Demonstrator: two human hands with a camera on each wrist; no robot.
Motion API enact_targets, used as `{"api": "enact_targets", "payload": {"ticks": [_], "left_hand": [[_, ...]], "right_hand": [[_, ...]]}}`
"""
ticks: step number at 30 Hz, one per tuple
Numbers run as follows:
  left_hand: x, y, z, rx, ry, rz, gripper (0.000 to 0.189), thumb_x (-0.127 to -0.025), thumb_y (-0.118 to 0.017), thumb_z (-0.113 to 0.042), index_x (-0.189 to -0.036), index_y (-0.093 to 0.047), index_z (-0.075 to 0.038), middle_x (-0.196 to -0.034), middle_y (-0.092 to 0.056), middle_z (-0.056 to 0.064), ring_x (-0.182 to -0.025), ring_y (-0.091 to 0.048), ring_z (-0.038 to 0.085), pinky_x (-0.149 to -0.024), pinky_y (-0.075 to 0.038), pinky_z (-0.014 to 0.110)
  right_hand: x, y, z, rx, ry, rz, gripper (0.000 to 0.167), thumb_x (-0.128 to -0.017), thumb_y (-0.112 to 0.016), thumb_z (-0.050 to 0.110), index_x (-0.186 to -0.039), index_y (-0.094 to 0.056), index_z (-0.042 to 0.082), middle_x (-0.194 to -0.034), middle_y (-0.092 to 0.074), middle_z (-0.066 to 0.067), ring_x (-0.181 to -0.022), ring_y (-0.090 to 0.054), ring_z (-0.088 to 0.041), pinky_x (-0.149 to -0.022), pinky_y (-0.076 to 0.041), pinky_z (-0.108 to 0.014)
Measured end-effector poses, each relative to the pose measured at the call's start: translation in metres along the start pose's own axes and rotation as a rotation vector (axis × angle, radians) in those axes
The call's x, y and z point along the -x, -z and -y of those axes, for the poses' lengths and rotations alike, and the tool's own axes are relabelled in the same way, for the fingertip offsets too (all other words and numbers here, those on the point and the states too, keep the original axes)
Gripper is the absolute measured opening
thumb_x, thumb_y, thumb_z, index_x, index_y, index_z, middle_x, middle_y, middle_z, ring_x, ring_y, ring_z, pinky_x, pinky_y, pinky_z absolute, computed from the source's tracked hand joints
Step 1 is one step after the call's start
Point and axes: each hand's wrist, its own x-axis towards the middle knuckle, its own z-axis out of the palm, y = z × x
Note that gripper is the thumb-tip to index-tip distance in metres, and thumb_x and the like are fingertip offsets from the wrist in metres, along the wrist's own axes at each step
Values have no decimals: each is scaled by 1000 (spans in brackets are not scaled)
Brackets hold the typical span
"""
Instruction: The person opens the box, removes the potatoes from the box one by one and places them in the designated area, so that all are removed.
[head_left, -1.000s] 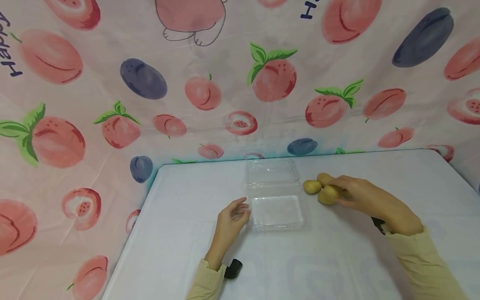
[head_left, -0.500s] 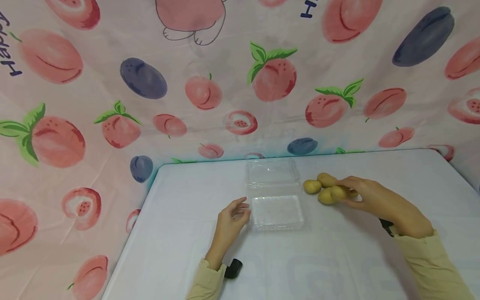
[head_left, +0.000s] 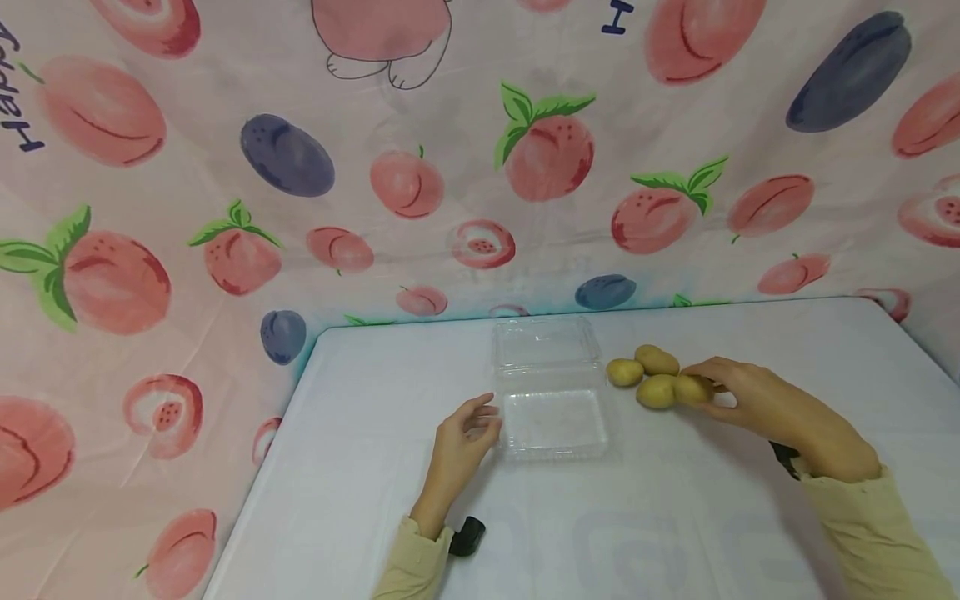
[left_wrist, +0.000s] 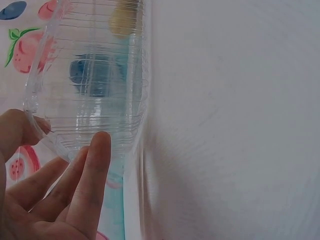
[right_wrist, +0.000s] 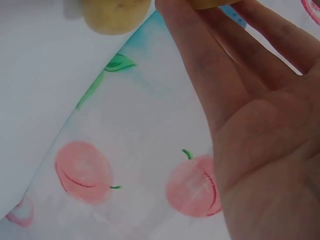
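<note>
Several yellow-brown potatoes lie bunched right of the clear plastic clamshell box [head_left: 555, 423], which stands with its lid folded back. My right hand [head_left: 757, 400] holds the rightmost potato [head_left: 692, 390] between thumb and fingers, beside the front potato [head_left: 656, 392]. Behind these lie a left potato [head_left: 624, 372] and a back potato [head_left: 656, 360]. In the right wrist view, one potato [right_wrist: 117, 15] shows at the top and the fingers hide most of another. My left hand [head_left: 461, 442] is at the box's left edge, fingers fairly straight; in the left wrist view, its fingertips touch the plastic box [left_wrist: 90, 100].
A white table [head_left: 360, 400] bears everything. Its far edge meets a hanging cloth [head_left: 435, 100] printed with peaches and plums. A black strap device [head_left: 468, 537] sits at the left wrist, and another device [head_left: 785, 458] at the right.
My right hand has moved a little to the right with the potato it holds, baring more of the back and front potatoes. The left hand and the box stay where they were.
</note>
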Motion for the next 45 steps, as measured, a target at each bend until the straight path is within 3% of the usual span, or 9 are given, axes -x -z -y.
{"api": "enact_targets", "payload": {"ticks": [13, 21, 32, 45], "left_hand": [[1, 0, -3, 3, 15, 4, 40, -92, -69, -9, -130, -61, -1, -114, -70, 17, -104, -68, 27, -87, -57, 26], [1, 0, -1, 47, 11, -6, 41, -92, -68, -7, -131, -60, 0, -114, -69, 19, -105, -68, 29, -87, -57, 33], [2, 1, -3, 5, 15, 4, 40, -92, -69, -10, -130, -61, 0, -114, -69, 18, -104, -68, 27, -85, -57, 24], [1, 0, -2, -5, 12, 2, 39, -93, -69, -10, -130, -61, -1, -113, -70, 17, -104, -68, 27, -85, -57, 27]], "right_hand": [[7, -3, -6, -5, -57, 25, 46, -80, -81, 8, -122, -65, 0, -109, -69, -4, -92, -63, -15, -78, -57, -35], [7, -6, -10, -51, -55, 51, 44, -79, -81, 7, -119, -65, -2, -111, -69, -9, -93, -67, -23, -77, -58, -37], [8, -9, -9, -62, -92, 74, 42, -80, -81, 9, -117, -65, -1, -112, -69, -8, -95, -66, -22, -79, -57, -38], [10, -15, -6, -40, -63, 74, 37, -79, -81, 10, -111, -65, -1, -101, -68, -2, -90, -66, -19, -75, -57, -36]]}}
